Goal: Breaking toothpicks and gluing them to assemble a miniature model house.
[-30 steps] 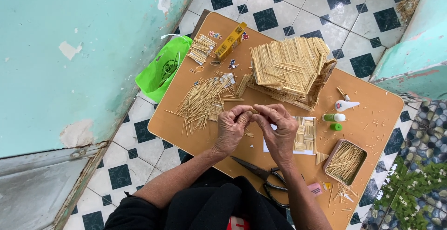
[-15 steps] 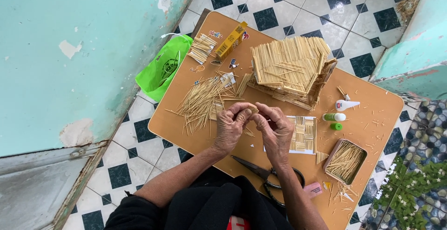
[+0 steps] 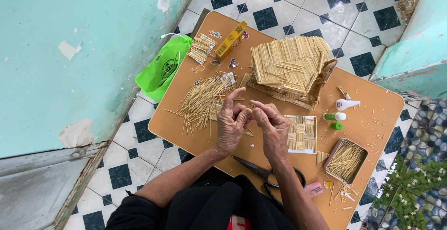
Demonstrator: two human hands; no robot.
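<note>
Nearest the person, black scissors (image 3: 267,176) lie on the brown bench (image 3: 372,104), with a small tin of sticks (image 3: 345,160) off to the right. Above them the left hand (image 3: 231,124) and right hand (image 3: 272,125) meet over the bench, fingertips pressed together; whether they pinch anything is too small to tell. Beside the right hand lies a woven stick panel (image 3: 301,133); a loose heap of thin sticks (image 3: 202,100) lies beyond the left, and farther off stands the stick-built model house (image 3: 291,69).

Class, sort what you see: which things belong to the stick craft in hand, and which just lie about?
In use: left hand, right hand, loose sticks, stick house, woven panel, glue bottle, tin of sticks.
Lying about: scissors, green bag, yellow box.
</note>
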